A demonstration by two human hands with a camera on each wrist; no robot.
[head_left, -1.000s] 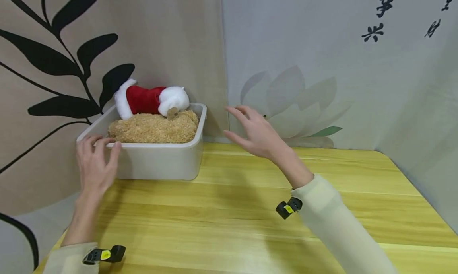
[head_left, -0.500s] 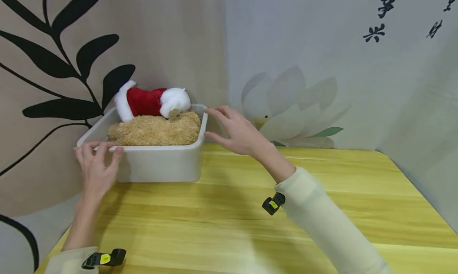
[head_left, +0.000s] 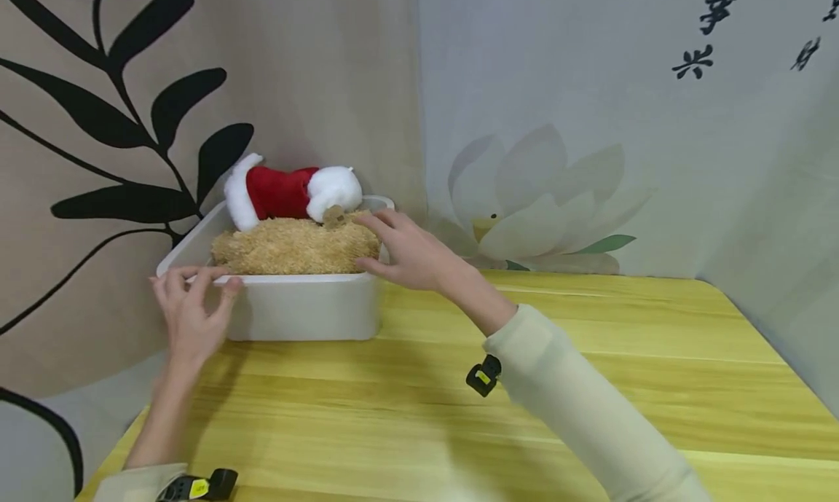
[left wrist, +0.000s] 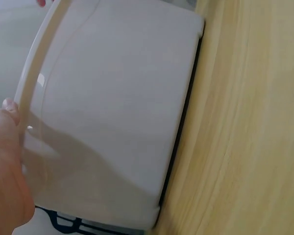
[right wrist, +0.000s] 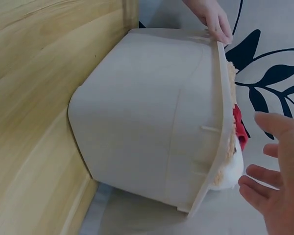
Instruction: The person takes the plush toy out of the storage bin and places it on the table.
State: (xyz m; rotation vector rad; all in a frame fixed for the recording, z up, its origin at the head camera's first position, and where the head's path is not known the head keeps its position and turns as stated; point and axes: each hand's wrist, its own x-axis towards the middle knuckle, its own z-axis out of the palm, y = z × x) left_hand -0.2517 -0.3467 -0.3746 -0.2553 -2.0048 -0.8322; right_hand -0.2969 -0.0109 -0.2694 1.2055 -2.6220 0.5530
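Note:
A white plastic bin (head_left: 301, 309) stands at the back left of the wooden table. Inside lie a tan, curly plush toy (head_left: 295, 247) and, behind it, a white plush toy in red (head_left: 282, 194) with fluffy white trim. My left hand (head_left: 197, 316) grips the bin's front-left rim, fingers over the edge and thumb toward the front wall. Over the right rim my right hand (head_left: 416, 258) reaches with fingers spread, its fingertips right at the tan plush's right end. In the right wrist view the right hand (right wrist: 277, 171) shows a gap between thumb and fingers.
The wooden table (head_left: 524, 385) extends to the right and front of the bin. Behind the bin hangs a cloth backdrop (head_left: 341, 72) with dark leaves and a pale lotus. A black curved bar (head_left: 55, 422) shows at lower left.
My right hand has moved left from beside the bin to over its right rim, up to the tan plush. The left hand keeps its grip on the rim; the view has shifted slightly.

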